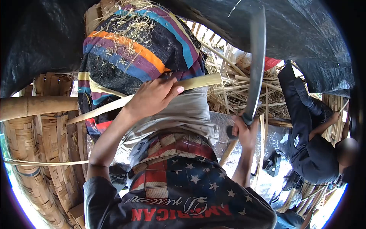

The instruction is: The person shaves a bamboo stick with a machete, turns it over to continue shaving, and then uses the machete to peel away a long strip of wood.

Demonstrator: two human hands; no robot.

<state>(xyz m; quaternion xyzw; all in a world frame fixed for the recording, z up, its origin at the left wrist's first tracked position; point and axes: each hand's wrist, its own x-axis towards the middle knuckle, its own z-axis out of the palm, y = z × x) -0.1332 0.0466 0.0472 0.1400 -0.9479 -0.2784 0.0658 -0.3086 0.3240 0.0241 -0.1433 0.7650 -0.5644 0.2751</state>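
Observation:
A long, flat bamboo strip (202, 81) lies across my lap, over a striped cloth (145, 57) scattered with curly shavings. My left hand (154, 95) is closed on the strip, with its right end sticking out past the thumb. To the right, my right hand (244, 131) grips the dark handle of a large curved knife (257, 61). The blade points up, away from me, a little beyond the strip's right end and apart from it.
Shavings and split bamboo (267, 91) are heaped beyond my right hand. At the right sits another person in dark clothes (316, 156). Woven bamboo panels (49, 141) and a thick bamboo pole (38, 107) stand at the left. Dark sheeting (305, 34) hangs at the top.

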